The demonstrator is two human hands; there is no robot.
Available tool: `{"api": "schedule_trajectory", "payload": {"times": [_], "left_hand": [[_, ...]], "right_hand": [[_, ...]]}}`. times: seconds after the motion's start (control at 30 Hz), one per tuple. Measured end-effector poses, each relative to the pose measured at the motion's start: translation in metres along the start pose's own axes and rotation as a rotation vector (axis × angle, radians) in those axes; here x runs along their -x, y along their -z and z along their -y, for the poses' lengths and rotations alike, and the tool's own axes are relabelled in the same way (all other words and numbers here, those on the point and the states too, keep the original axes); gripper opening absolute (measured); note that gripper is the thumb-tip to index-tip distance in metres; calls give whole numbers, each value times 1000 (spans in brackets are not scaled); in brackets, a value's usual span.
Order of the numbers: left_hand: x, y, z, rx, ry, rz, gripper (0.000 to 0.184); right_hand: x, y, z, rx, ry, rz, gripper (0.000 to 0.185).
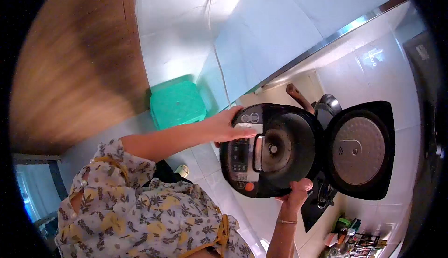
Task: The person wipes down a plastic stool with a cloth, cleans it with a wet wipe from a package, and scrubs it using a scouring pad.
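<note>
Left hand [228, 126], half-spread at far left, and right hand [296, 194], curled at near side, clasp rounded black plastic rice cooker [319, 153], dimpled metal lid plate [359, 150] upturned.

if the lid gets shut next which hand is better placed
Probably the right hand: it is on the side of the rice cooker, close to the open lid. The left hand is by the control panel, at the end away from the lid.
</note>
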State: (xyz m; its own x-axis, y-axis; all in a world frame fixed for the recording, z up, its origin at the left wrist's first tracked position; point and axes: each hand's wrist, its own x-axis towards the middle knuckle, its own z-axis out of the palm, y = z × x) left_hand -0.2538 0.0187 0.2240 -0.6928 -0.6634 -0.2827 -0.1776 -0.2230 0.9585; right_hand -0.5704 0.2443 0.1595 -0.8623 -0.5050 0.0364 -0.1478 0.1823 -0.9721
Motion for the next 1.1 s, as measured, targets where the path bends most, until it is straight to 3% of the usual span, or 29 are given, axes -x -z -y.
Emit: {"api": "schedule_trajectory", "payload": {"times": [0.07, 0.17, 0.23, 0.33, 0.47, 0.5, 0.57, 0.7, 0.83, 0.87, 0.97, 1.1], "left_hand": [[-16, -10, -9, -55, -2, -43, 92], [-27, -12, -3, -87, -76, -35, 93], [-19, -11, -12, -86, 29, -30, 92], [-39, -10, -22, -126, 93, 31, 93], [-55, 2, -9, -125, 14, 29, 91], [-57, 5, -9, -132, 9, 48, 91], [-57, 6, 1, -98, -2, 41, 86], [-54, 3, -18, -107, -11, 72, 81], [-70, 6, -25, -198, -31, 135, 78], [-67, 0, -35, -263, 53, 51, 77], [-102, 1, -23, -262, -40, 95, 76], [-111, 1, -36, -232, -43, 102, 62]], "right_hand": [[-8, 10, 20, 40, -211, -31, 12], [17, -13, 42, -36, -230, -148, 12], [-28, 19, -68, -75, 103, -132, 15], [13, -9, 35, 42, -255, -105, 12], [43, -18, 83, -27, -314, -68, 12], [49, -17, 84, -75, -317, -16, 13], [38, -9, 17, -53, -247, -114, 16], [72, -24, 64, 27, -284, -117, 20], [101, -30, 80, -176, -330, -110, 18], [107, -32, 79, -211, -368, -104, 19], [107, -27, 58, -371, -270, -50, 25], [111, -32, 52, -470, -347, 0, 30]]}}
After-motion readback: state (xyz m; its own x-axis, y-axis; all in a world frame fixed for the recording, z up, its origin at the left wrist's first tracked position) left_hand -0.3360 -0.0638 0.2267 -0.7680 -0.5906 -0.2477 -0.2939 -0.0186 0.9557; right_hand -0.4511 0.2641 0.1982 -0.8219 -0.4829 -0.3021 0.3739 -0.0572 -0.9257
